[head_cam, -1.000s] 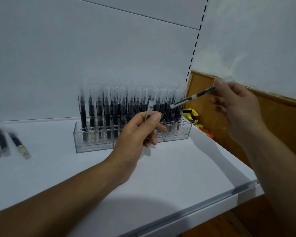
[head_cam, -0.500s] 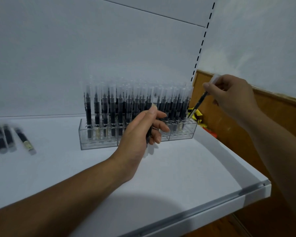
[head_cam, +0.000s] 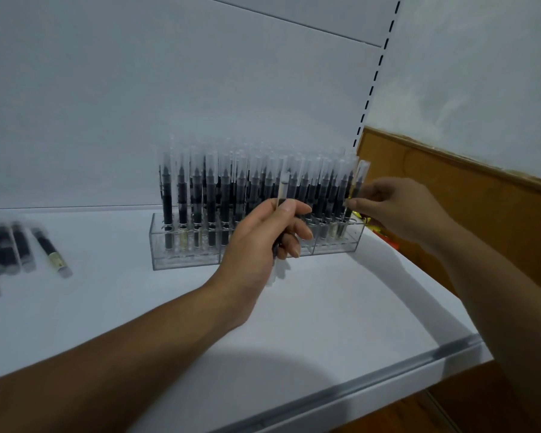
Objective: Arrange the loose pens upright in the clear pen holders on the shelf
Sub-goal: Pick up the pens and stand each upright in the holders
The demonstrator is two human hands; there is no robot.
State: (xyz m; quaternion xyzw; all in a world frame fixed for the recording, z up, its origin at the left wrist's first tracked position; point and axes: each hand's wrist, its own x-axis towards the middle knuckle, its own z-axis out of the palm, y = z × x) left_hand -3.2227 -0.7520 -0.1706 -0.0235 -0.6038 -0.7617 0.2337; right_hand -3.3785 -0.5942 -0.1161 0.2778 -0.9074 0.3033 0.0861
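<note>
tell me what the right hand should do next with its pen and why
Probably press the pen down into the holder's rightmost slot, then let go. The right hand pinches it nearly upright, lower end already at that end of the holder, though whether it is fully seated cannot be told. The left hand holds another pen ready.

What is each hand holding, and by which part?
The left hand grips a pen around its middle, both ends sticking out. The right hand pinches a second pen by its barrel, just below the clear cap.
</note>
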